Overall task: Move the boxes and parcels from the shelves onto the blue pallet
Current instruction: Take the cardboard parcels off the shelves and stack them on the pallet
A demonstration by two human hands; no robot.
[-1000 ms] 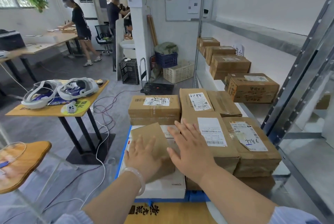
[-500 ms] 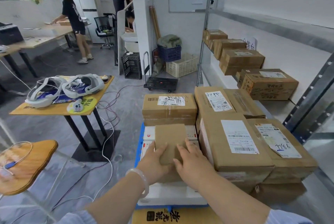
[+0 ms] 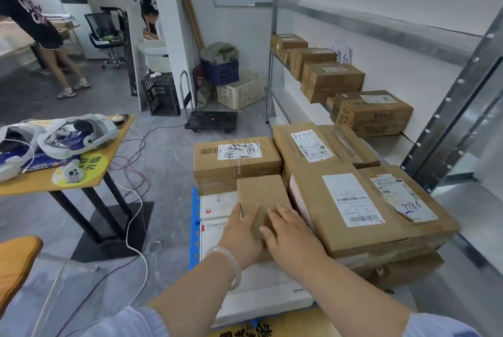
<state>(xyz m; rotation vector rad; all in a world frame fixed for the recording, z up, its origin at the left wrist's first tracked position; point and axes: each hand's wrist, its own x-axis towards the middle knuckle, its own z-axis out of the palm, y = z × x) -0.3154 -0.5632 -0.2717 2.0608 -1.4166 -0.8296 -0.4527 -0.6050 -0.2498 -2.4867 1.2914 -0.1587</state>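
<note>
A small plain brown box [image 3: 261,195] lies on a white carton [image 3: 217,208] on the blue pallet [image 3: 195,228]. My left hand [image 3: 243,230] holds the box's near left corner, fingers laid over its top. My right hand [image 3: 292,233] presses on its near right end with straight fingers. Larger labelled cardboard boxes [image 3: 351,206] are stacked to the right, another labelled box [image 3: 236,159] stands behind. On the metal shelf [image 3: 386,146] at the right, several brown boxes [image 3: 373,112] stand in a row.
A yellow table [image 3: 81,173] with headsets stands to the left, cables trailing on the floor beneath. A black trolley [image 3: 209,119], crates and baskets are at the back. People [image 3: 40,34] stand at the far left. A shelf post [image 3: 449,119] rises at the right.
The small box has gone from tilted to lying flat on the white carton, pushed in beside the big boxes. Both hands moved down with it, and the view came closer and lower.
</note>
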